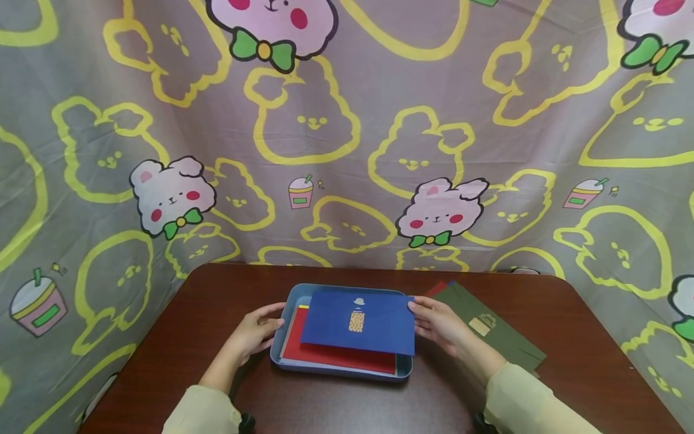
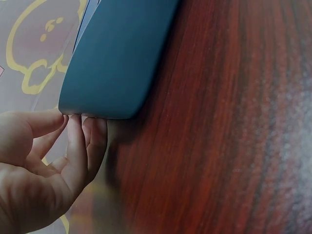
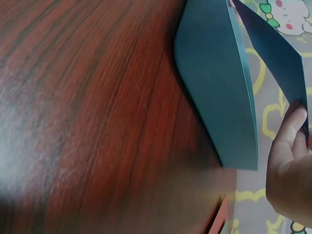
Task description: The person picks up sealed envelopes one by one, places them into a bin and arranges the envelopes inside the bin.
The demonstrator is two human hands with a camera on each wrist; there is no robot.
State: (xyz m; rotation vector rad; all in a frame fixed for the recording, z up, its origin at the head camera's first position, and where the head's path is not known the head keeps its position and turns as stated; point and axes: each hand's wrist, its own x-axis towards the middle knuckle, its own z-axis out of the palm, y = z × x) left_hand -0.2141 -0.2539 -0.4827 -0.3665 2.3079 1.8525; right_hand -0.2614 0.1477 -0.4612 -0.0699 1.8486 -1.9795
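The right edge of a blue envelope is pinched by the right hand, thumb above and fingers beneath. By this side hold, the envelope is kept tilted above the rim of a blue tray, its printed face left uncovered. The tray's left end is touched by the fingertips of the left hand, probably so that it is steadied; whether the rim is pinched cannot be told. Inside the tray, a red envelope is laid, mostly hidden under the blue one.

To the right, just beyond the right hand, a green envelope is set slantwise on the table, with a red corner shown at its far end. Part of it is blocked by the right forearm, and the right hand is separated from the tray's inside by the raised right wall. The far side is closed off by a patterned cloth.
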